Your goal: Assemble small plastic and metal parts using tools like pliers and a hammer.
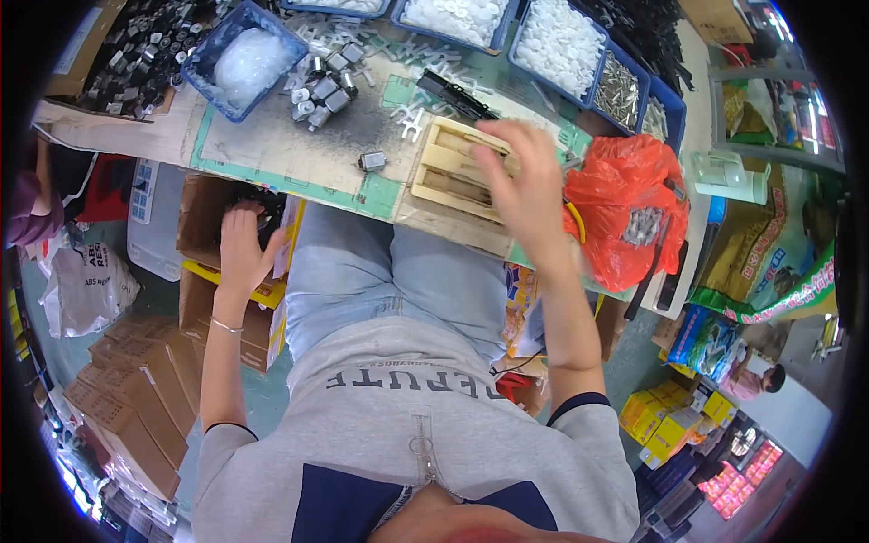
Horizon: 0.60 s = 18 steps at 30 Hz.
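Observation:
My right hand (pixel 525 185) is over the right side of a cream-coloured fixture (pixel 444 163) with long slots, lying at the table's near edge. Its thumb and fingers are apart, and I see nothing between them. Left of my lap, my left hand (pixel 241 249) reaches over an open cardboard box (pixel 201 217) holding dark parts (pixel 269 210). The thumb stands away from the fingers, whose tips touch or nearly touch those parts. A small silver motor (pixel 372 162) lies alone left of the fixture. Behind the fixture is a long black part (pixel 454 95).
Several motors (pixel 324 90) lie heaped beside a blue tray with a clear plastic bag (pixel 249 68). Blue trays of white parts (pixel 559 45) and metal pins (pixel 618 89) line the table's back. A red plastic bag (pixel 625 181) sits right of my right hand. Cartons (pixel 136 398) stand at lower left.

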Motion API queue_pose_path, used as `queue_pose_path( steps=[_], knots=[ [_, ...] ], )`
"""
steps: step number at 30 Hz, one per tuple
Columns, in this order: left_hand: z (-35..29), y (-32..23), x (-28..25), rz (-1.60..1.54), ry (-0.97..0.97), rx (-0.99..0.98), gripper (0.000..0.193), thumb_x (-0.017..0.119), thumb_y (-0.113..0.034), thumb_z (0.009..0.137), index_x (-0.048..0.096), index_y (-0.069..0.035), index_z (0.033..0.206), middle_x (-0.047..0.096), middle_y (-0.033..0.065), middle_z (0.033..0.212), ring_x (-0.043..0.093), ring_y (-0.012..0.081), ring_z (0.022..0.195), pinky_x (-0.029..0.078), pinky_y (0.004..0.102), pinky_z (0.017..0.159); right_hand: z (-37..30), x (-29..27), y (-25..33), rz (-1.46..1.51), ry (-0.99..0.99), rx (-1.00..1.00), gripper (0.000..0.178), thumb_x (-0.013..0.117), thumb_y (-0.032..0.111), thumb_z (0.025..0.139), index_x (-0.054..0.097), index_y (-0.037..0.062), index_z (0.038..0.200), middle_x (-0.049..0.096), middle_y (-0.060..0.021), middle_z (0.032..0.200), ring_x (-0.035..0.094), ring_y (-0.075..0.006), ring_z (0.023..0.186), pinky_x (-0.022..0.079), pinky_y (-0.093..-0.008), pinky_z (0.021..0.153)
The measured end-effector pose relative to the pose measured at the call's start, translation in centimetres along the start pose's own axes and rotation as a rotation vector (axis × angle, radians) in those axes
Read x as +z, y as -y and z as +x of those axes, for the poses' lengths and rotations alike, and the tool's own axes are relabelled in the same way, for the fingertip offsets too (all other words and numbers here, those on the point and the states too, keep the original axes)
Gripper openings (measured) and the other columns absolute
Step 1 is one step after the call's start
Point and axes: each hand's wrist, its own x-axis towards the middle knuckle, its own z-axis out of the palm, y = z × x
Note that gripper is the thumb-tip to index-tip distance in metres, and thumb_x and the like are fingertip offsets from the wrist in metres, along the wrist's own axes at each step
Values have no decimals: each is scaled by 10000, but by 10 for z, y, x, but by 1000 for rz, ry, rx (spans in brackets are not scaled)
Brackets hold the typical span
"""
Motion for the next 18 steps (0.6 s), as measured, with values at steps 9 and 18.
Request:
queue_pose_path(
  steps=[9,18],
  knots=[
    [74,-110,-12,-138,-199,202,254,686,-62,742,616,-44,985,619,106,993,579,273,919,422,377,810,28,13,-18,-305,164,24,118,631,146,801,694,54,837,639,-95,866,572,-286,870,414,-398,805],
    [103,-114,16,-244,-174,225,172,695,-79,763,665,-48,929,656,54,919,593,211,881,429,327,788,19,13,-22,-276,-147,-263,50,632,114,790,606,80,815,583,-49,885,549,-238,836,393,-373,774]
  ],
)
